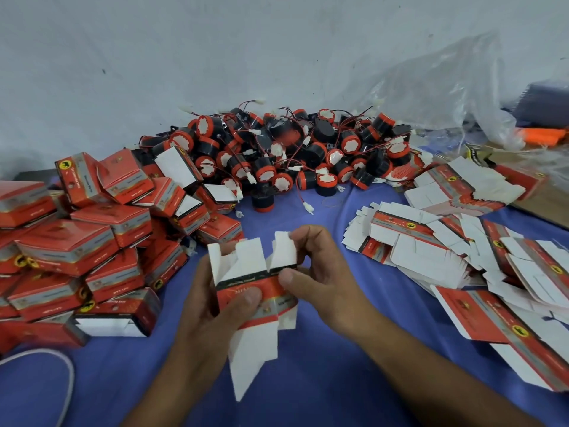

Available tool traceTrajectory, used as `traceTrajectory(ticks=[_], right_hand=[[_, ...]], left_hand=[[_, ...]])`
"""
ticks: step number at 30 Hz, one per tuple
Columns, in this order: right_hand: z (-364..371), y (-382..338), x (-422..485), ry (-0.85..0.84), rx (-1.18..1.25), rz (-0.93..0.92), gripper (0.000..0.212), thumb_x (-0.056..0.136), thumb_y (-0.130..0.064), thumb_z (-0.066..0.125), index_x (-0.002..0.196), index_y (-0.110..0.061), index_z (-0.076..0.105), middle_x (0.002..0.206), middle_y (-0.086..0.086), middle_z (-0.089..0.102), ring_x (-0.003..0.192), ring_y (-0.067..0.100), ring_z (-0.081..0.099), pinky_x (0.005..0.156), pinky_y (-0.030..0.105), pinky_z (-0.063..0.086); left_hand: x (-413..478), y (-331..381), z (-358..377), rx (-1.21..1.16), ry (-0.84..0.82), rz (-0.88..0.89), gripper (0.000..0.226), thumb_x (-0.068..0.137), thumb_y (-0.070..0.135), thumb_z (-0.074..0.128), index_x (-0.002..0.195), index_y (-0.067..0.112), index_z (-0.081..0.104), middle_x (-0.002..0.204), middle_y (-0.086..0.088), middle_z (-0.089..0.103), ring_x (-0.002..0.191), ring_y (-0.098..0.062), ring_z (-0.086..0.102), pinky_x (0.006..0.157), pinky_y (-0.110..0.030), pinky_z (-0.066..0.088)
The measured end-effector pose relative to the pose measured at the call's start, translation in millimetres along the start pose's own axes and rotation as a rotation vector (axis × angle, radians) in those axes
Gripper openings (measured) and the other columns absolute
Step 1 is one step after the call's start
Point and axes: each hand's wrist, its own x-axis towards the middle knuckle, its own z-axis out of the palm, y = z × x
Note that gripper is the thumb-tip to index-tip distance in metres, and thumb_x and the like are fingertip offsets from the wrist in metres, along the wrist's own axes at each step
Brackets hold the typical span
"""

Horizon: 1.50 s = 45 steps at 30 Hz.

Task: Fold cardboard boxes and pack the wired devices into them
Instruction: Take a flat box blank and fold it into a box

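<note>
Boxes [92, 241] are heaped folded; one unfinished carton [255, 291] is pinched by fingers of left hand [209, 303] and right hand [323, 272]; wired devices [292, 155] and flat blanks [431, 241] are left.

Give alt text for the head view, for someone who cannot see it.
The left hand and right hand hold a half-folded red and white cardboard box over a blue cloth. Folded red cardboard boxes pile at left, flat unfolded box blanks lie at right, and round black and red wired devices heap behind.
</note>
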Motion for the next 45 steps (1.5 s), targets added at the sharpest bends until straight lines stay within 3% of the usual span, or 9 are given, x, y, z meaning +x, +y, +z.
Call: traceTrajectory(ticks=[5,10,14,18,23,32,37,41,45], right_hand=[[3,3,2,0.077,-0.118,0.000,0.070,0.078,-0.048,0.081,0.136,-0.038,0.042,0.137,-0.008,0.048,0.128,0.015,0.053,0.101,0.047,0.052],[10,-1,2,-0.007,0.088,0.081,0.050,0.090,-0.033,0.073,0.135,-0.032,0.052,0.127,0.002,0.067,0.116,0.023,0.066,0.091,0.034,0.056],[15,4,0,0.083,-0.020,-0.039,0.051,0.097,-0.023,0.066,0.141,-0.038,0.044,0.130,-0.002,0.065,0.118,0.019,0.065,0.093,0.030,0.054],[16,8,-2,0.087,-0.081,-0.045,0.056,0.097,-0.027,0.064,0.148,-0.025,0.041,0.138,0.007,0.057,0.123,0.026,0.061,0.097,0.039,0.054],[10,9,-1,0.109,-0.270,-0.028,0.035,0.095,-0.049,0.058,0.128,-0.036,0.059,0.120,-0.001,0.059,0.111,0.023,0.061,0.094,0.044,0.052],[21,4,-8,0.033,-0.414,-0.204,0.028,0.102,-0.024,0.052,0.119,-0.007,0.066,0.115,0.001,0.054,0.102,0.026,0.058,0.082,0.045,0.052],[19,7,-13,0.063,-0.389,-0.257,0.038,0.096,-0.018,0.049,0.133,-0.011,0.055,0.116,0.003,0.054,0.096,0.025,0.058,0.080,0.041,0.051],[15,10,-7,0.084,-0.232,-0.062,0.059,0.089,-0.014,0.048,0.143,-0.034,0.036,0.119,-0.009,0.057,0.099,0.019,0.061,0.087,0.042,0.054],[13,16,-4,0.100,-0.177,-0.017,0.053,0.087,-0.020,0.053,0.135,-0.038,0.041,0.119,-0.011,0.059,0.104,0.013,0.063,0.087,0.033,0.054]], left_hand=[[4,2,-4,-0.088,0.166,0.043,0.053,0.081,0.024,0.069,0.127,0.044,0.055,0.118,0.003,0.071,0.094,-0.019,0.073,0.064,-0.028,0.059],[4,-3,0,0.129,0.162,0.161,0.063,0.093,0.028,0.056,0.141,0.056,0.026,0.130,0.013,0.064,0.105,-0.010,0.069,0.072,-0.024,0.058],[4,-13,1,0.295,0.102,0.169,0.053,0.097,0.034,0.061,0.145,0.027,0.039,0.120,0.029,0.063,0.102,0.006,0.065,0.078,-0.017,0.055],[5,-18,2,0.178,0.047,0.110,0.057,0.088,0.029,0.065,0.142,0.025,0.047,0.133,0.010,0.062,0.118,-0.009,0.062,0.087,-0.018,0.052],[2,-17,-3,0.121,-0.041,0.043,0.041,0.082,0.039,0.066,0.123,0.036,0.066,0.124,0.000,0.069,0.115,-0.019,0.065,0.088,-0.026,0.054],[-4,-21,5,0.128,0.154,0.006,0.026,0.098,0.050,0.051,0.096,0.035,0.073,0.097,-0.003,0.074,0.090,-0.022,0.072,0.066,-0.026,0.058],[-5,-21,8,0.209,0.060,0.094,0.031,0.093,0.023,0.045,0.112,0.030,0.069,0.103,-0.003,0.073,0.093,-0.017,0.071,0.069,-0.023,0.056],[-10,-23,15,0.356,0.061,0.190,0.035,0.089,0.037,0.048,0.119,0.055,0.051,0.115,0.016,0.065,0.102,-0.009,0.066,0.076,-0.017,0.052],[-9,-22,14,0.280,0.047,0.228,0.061,0.089,0.037,0.055,0.138,0.058,0.024,0.138,0.015,0.056,0.116,-0.014,0.063,0.085,-0.022,0.054]])
